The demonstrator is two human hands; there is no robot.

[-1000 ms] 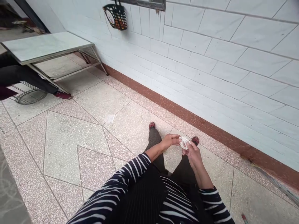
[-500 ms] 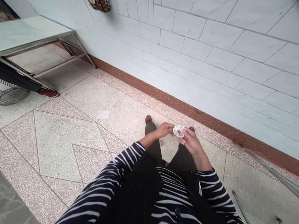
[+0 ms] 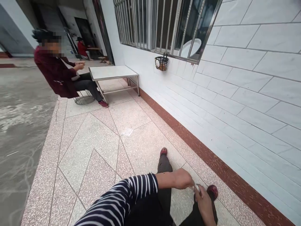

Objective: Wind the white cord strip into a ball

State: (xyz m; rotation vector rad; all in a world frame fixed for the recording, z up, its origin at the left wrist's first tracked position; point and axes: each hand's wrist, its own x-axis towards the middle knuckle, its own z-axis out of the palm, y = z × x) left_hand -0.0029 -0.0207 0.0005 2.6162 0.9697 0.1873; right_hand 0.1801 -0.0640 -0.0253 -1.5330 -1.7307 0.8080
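A small coil of thin white cord (image 3: 197,187) sits between my two hands, low in the view and above my legs. My left hand (image 3: 182,179) comes in from the left, its fingers closed at the coil's near side. Closed around the other side of the coil is my right hand (image 3: 204,201), thumb on top. The fingers hide most of the cord, so whether it is cord or wire I cannot tell.
A person in dark red (image 3: 56,72) sits on a wire stool (image 3: 84,99) by a low white-topped table (image 3: 113,72). A basket (image 3: 161,62) hangs below the barred window (image 3: 162,28). White paper (image 3: 127,131) lies on the floor. The tiled wall (image 3: 223,119) runs along the right.
My view has tilted up and left, bringing in the seated person, window and basket. My hands appear lower and further right, closer around the coil, which now shows less.
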